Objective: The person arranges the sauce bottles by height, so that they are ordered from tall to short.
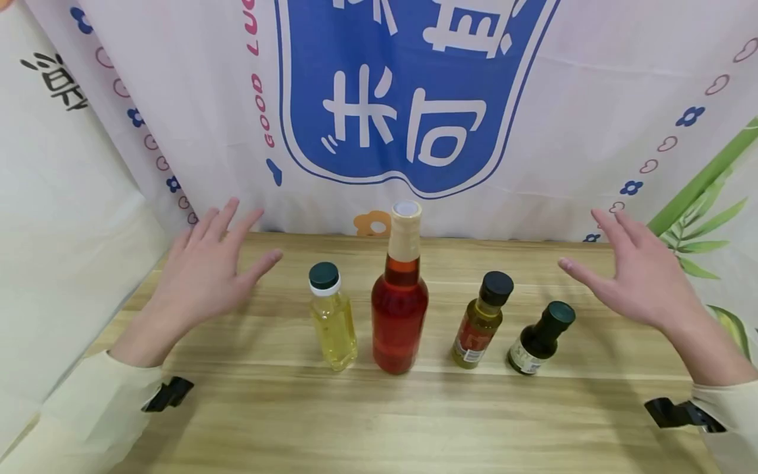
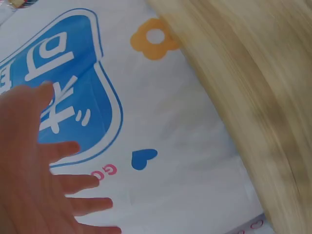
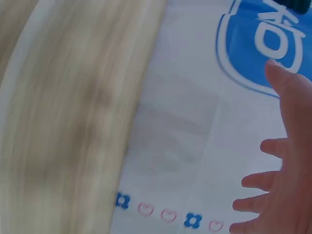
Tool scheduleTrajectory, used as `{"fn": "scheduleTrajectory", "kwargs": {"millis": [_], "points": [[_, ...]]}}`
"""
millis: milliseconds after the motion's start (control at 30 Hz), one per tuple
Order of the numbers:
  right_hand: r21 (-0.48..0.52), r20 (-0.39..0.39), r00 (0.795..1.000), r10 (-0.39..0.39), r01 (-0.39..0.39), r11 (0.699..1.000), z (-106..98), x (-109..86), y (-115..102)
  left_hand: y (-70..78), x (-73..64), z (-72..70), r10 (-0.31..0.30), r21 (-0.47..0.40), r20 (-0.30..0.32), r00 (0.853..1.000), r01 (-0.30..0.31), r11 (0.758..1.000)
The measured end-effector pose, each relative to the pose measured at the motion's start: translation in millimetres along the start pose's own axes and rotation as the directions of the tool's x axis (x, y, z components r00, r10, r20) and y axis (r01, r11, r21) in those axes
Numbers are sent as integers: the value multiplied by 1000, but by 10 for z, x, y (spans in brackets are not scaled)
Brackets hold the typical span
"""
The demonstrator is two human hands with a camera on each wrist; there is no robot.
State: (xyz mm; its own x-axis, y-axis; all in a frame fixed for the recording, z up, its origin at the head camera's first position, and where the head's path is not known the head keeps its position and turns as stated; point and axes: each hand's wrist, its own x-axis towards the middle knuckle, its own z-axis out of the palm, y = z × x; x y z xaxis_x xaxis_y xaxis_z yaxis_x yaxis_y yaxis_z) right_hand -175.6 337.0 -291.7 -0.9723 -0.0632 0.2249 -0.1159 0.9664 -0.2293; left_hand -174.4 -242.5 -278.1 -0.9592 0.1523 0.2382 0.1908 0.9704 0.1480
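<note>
Four upright bottles would exceed a plain pair, so several stand in a row on the wooden table (image 1: pixel 379 421). Leftmost is a clear bottle of pale yellow oil (image 1: pixel 333 329) with a dark green cap. Beside it rises a tall bottle of red liquid (image 1: pixel 399 316) with a cream neck. Further right are a small bottle with a black cap and red label (image 1: pixel 476 332) and a short dark bottle with a green cap (image 1: pixel 535 345). My left hand (image 1: pixel 204 270), fingers spread, hovers left of the oil bottle. Spread and holding nothing, my right hand (image 1: pixel 642 276) is right of the dark bottle.
A white cloth (image 1: pixel 568 131) with a blue printed emblem hangs behind the table's back edge. White cloth (image 1: pixel 71 197) also covers the left side, and a printed bamboo stem (image 1: pixel 705 178) shows at right. Black straps (image 1: pixel 168 394) circle both sleeves.
</note>
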Motion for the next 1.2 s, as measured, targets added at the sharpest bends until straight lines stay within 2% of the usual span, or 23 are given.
{"fn": "scheduleTrajectory", "kwargs": {"millis": [100, 233, 300, 400, 500, 600, 667, 733, 833, 933, 1000, 1033, 1200], "points": [[131, -42, 999, -2, 7, 991, -88, -6, -142, 55, -34, -17, 30, -72, -118, 993, -38, 997], [308, -120, 992, 27, 12, 951, -191, -29, -413, 165, -96, -25, 47, -204, -270, 962, -105, 973], [380, -162, 986, 31, 33, 924, -226, -26, -575, 231, -132, -35, 43, -289, -300, 953, -134, 948], [466, -176, 984, 15, 70, 882, -276, 0, -823, 331, -195, -64, 16, -436, -274, 962, -139, 889], [543, -154, 988, -15, 98, 834, -322, 9, -1062, 421, -258, -91, -34, -574, -196, 980, -87, 815], [619, -117, 992, -40, 105, 779, -355, 4, -1281, 517, -319, -111, -48, -701, -128, 991, -56, 711], [664, -101, 993, -56, 109, 739, -377, -11, -1428, 589, -362, -120, -31, -774, -106, 994, -63, 631], [696, -93, 993, -75, 119, 708, -399, -25, -1570, 667, -403, -121, -5, -827, -107, 994, -86, 555], [718, -96, 988, -122, 153, 679, -437, -52, -1761, 771, -454, -84, 36, -878, -128, 991, -130, 461], [719, -80, 981, -175, 178, 672, -453, -76, -1910, 855, -492, -17, 74, -905, -144, 987, -162, 392], [716, -59, 976, -209, 188, 672, -452, -98, -1989, 900, -513, 25, 98, -912, -149, 984, -175, 372], [719, -44, 973, -225, 187, 670, -446, -112, -2025, 920, -521, 44, 106, -911, -153, 982, -182, 371], [743, -4, 960, -278, 190, 642, -385, -195, -2187, 980, -547, 119, 99, -903, -161, 982, -187, 386]]}}
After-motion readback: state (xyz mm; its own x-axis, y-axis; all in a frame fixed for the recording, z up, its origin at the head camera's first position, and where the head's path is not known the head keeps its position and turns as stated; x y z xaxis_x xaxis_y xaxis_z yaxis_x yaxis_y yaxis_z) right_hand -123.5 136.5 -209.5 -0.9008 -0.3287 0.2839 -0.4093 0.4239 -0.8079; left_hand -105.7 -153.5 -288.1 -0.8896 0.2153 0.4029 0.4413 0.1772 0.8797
